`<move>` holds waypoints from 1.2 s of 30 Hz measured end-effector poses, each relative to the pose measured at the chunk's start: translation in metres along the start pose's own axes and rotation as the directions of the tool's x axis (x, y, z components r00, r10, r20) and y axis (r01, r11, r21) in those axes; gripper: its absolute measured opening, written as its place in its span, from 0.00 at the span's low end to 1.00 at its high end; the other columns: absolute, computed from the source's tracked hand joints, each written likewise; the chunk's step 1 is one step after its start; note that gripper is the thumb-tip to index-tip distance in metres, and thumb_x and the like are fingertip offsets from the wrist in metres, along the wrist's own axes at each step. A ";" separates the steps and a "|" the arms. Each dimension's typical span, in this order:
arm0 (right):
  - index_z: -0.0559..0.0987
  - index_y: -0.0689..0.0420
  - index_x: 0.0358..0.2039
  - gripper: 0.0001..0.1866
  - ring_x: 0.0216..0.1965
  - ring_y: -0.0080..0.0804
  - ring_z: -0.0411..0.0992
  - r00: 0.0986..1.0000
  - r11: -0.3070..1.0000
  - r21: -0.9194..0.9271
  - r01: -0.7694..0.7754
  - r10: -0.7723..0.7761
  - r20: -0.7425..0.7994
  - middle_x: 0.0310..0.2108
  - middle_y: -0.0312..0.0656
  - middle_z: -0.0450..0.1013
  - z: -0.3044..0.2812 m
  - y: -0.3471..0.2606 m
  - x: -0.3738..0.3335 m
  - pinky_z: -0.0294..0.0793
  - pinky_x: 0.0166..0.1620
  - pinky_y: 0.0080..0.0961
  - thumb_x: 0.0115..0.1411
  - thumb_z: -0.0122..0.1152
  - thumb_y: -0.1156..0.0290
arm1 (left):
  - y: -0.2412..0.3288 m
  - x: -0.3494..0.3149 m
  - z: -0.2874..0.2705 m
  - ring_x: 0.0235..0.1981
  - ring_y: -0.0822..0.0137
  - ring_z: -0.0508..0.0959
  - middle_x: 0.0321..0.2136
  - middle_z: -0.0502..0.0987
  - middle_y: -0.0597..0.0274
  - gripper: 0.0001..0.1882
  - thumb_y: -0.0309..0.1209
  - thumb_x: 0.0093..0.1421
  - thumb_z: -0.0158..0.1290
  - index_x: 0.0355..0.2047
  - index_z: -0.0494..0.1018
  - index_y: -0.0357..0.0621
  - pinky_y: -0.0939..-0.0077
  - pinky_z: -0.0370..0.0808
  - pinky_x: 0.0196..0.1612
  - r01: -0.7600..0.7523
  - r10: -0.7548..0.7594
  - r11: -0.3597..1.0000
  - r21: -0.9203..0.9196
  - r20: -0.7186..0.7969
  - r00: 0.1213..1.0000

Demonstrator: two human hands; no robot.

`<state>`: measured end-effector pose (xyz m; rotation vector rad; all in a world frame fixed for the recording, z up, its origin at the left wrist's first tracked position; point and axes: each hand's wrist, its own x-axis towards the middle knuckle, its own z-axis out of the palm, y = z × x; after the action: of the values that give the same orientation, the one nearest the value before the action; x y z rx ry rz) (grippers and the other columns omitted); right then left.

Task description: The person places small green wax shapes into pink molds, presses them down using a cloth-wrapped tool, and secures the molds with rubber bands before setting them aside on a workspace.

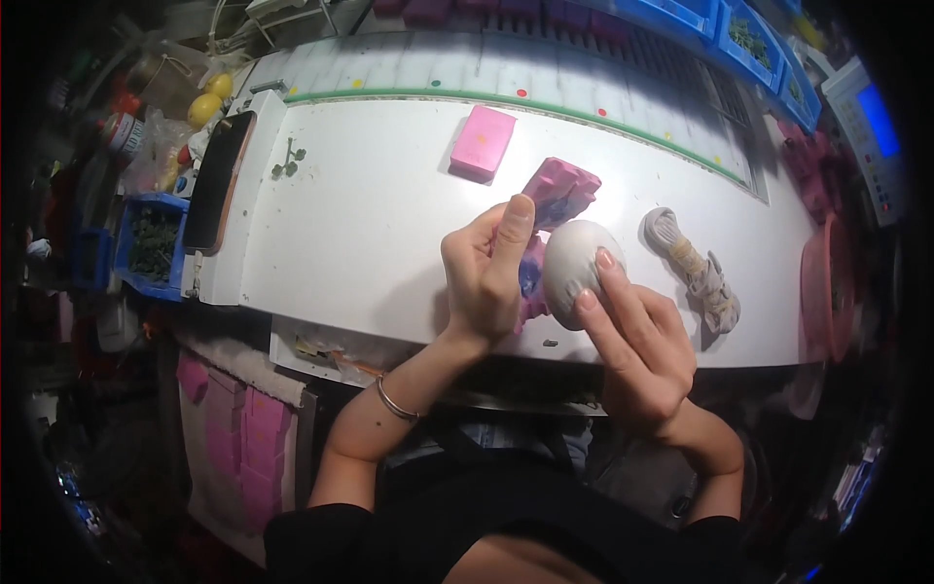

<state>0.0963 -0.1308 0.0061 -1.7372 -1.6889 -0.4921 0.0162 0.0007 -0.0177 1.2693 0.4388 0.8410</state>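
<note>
My left hand [484,271] grips a pink moulded piece [556,191] with a notched top and a blue-purple patch, thumb up along its side. My right hand [637,341] holds a white egg-shaped object [574,258] against that pink piece, with two fingertips pressed on its front. Both hands hover over the near edge of the white table [360,224]. A pink rectangular block [483,142] lies flat on the table beyond my left hand, apart from both hands.
A bundle of pale cord [693,265] lies right of the egg. A dark phone [218,180] rests at the table's left end, by a blue bin [151,243] of dark green bits. A pink round basin [829,287] stands far right; blue bins [749,39] line the back.
</note>
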 end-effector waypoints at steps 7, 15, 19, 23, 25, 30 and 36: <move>0.80 0.53 0.44 0.23 0.28 0.33 0.70 0.999 0.999 -0.022 0.035 -0.034 0.035 0.48 0.41 0.73 0.011 0.012 -0.008 0.72 0.31 0.23 0.43 0.59 0.78 | -0.014 0.002 0.003 0.23 0.76 0.71 0.23 0.74 0.59 0.23 0.42 0.67 0.38 0.35 0.71 0.30 0.83 0.70 0.29 -0.039 0.043 0.995 0.089 -0.049 0.998; 0.67 0.62 0.55 0.36 0.47 0.44 0.66 0.911 0.852 0.324 -0.412 0.386 0.143 0.49 0.52 0.67 0.001 0.013 0.005 0.67 0.49 0.33 0.43 0.67 0.79 | -0.002 0.003 0.013 0.33 0.69 0.76 0.32 0.76 0.61 0.25 0.52 0.66 0.36 0.41 0.69 0.42 0.74 0.75 0.37 0.525 -0.552 0.664 -0.532 0.125 0.825; 0.73 0.62 0.46 0.23 0.36 0.35 0.71 0.890 0.757 0.491 -0.432 0.446 0.096 0.37 0.47 0.70 0.006 0.022 0.014 0.71 0.39 0.25 0.48 0.65 0.79 | -0.007 -0.012 0.014 0.40 0.70 0.75 0.37 0.74 0.60 0.29 0.54 0.67 0.31 0.44 0.69 0.40 0.72 0.72 0.47 0.610 -0.565 0.605 -0.512 0.264 0.782; 0.77 0.63 0.40 0.15 0.28 0.31 0.70 0.907 0.791 0.476 -0.385 0.420 0.035 0.28 0.44 0.70 0.003 0.022 0.019 0.71 0.33 0.21 0.49 0.64 0.80 | -0.008 -0.012 0.000 0.41 0.70 0.74 0.38 0.73 0.57 0.27 0.49 0.65 0.41 0.48 0.66 0.33 0.78 0.73 0.43 0.290 -0.267 0.935 -0.204 0.134 0.954; 0.76 0.63 0.41 0.17 0.27 0.31 0.70 0.913 0.800 0.469 -0.374 0.405 0.038 0.28 0.44 0.70 0.000 0.021 0.019 0.70 0.31 0.21 0.49 0.65 0.80 | -0.005 -0.009 -0.002 0.42 0.67 0.75 0.40 0.72 0.56 0.19 0.34 0.61 0.51 0.47 0.67 0.31 0.78 0.74 0.44 0.157 -0.115 0.971 -0.182 0.218 0.969; 0.75 0.64 0.42 0.18 0.27 0.29 0.70 0.922 0.807 0.473 -0.353 0.386 0.029 0.29 0.44 0.71 0.009 0.023 0.021 0.69 0.29 0.19 0.49 0.66 0.78 | -0.003 -0.002 -0.010 0.40 0.67 0.76 0.41 0.72 0.56 0.16 0.27 0.59 0.54 0.46 0.68 0.32 0.79 0.76 0.42 0.093 -0.053 0.985 -0.144 0.259 0.964; 0.71 0.63 0.47 0.22 0.29 0.25 0.70 0.817 0.611 0.629 -0.481 0.572 0.069 0.31 0.43 0.71 0.024 0.015 0.020 0.70 0.33 0.17 0.50 0.64 0.82 | 0.011 0.012 -0.020 0.37 0.75 0.74 0.40 0.73 0.61 0.21 0.43 0.67 0.42 0.46 0.69 0.36 0.82 0.72 0.40 0.400 -0.341 0.913 -0.077 0.391 0.855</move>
<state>0.1091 -0.0989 -0.0009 -1.5292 -0.9712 0.2176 0.0063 0.0232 -0.0109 1.1155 0.2928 0.2878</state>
